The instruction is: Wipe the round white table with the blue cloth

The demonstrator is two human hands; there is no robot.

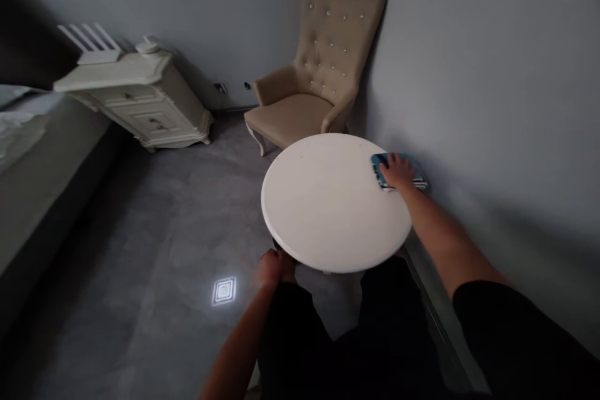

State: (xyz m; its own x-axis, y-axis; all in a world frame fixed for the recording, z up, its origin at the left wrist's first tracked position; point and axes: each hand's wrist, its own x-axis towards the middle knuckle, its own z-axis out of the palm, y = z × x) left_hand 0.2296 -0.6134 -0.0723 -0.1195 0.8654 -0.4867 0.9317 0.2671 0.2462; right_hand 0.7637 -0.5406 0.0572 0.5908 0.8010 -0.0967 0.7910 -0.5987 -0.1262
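Observation:
My right hand (398,170) lies with its fingers spread on a folded blue cloth (377,170) with dark and white parts. The cloth is at the right rim of a round white table (323,200), with part of it reaching past the edge. My left hand (270,267) is low beside my left knee, just below the table's near left edge. Its fingers look curled, and a small dark thing shows just above it. What that hand holds, if anything, is hidden.
A tan tufted armchair (323,62) stands behind the table. To the left are a cream nightstand (154,103) with a white router (96,50) on top and the side of a bed (51,162). A grey wall (492,75) runs along the right. A bright square light patch (224,291) shows on the floor.

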